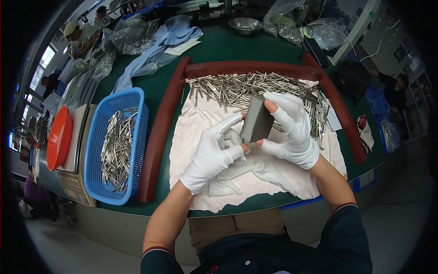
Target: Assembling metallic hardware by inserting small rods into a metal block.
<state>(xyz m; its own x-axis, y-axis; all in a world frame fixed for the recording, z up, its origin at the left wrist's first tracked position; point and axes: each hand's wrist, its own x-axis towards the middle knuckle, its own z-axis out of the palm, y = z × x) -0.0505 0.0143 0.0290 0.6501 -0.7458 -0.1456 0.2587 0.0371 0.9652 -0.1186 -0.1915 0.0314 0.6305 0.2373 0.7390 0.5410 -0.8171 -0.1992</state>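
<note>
A dark grey rectangular block point(258, 121) is tilted up between my two hands, above the pale cloth point(194, 146). My left hand point(213, 153), in a white glove with bare fingertips, grips its left side and lower corner. On the block's right side my right hand point(294, 132), gloved likewise, closes with thumb and fingertips at its edges. Behind the block lies a heap of slim metal pins point(242, 86), spreading down the cloth's right side. A crumpled white rag point(260, 170) rests on the cloth below my hands.
Dark red bars point(251, 68) frame the cloth on three sides of the green table. At left stand a blue basket point(140, 137) of similar pins and an orange-red tray point(59, 139). A metal bowl point(245, 25) and plastic bags point(134, 36) sit farther back. Other people are beyond.
</note>
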